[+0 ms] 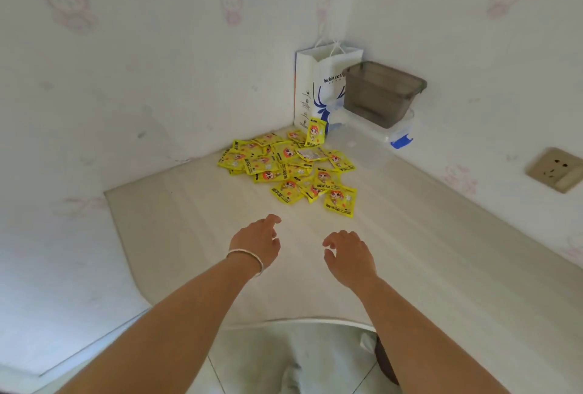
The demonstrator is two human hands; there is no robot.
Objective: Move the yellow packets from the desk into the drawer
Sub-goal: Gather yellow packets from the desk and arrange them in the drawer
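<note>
While the fingers of both hands are held loosely curled and slightly apart, nothing is pinched or gripped by either: the left hand [258, 240], with a bracelet [249, 257] at its wrist, and the right hand [347, 253] are poised above the bare desk [441, 251], short of the goods. The yellow packets [288, 165] are heaped well ahead of the fingertips, toward the corner, overlapping loosely, with one packet propped upright against a paper bag [312, 87]. Trouble is to be expected from that looseness: if the pile is scooped in one go, slick packets at the edges could be shed onto the desk or over its front edge. The bag could be knocked by a deep reach, and the grey plastic box [381, 94] beside it nudged. No drawer can be seen, so its readiness cannot be judged.
</note>
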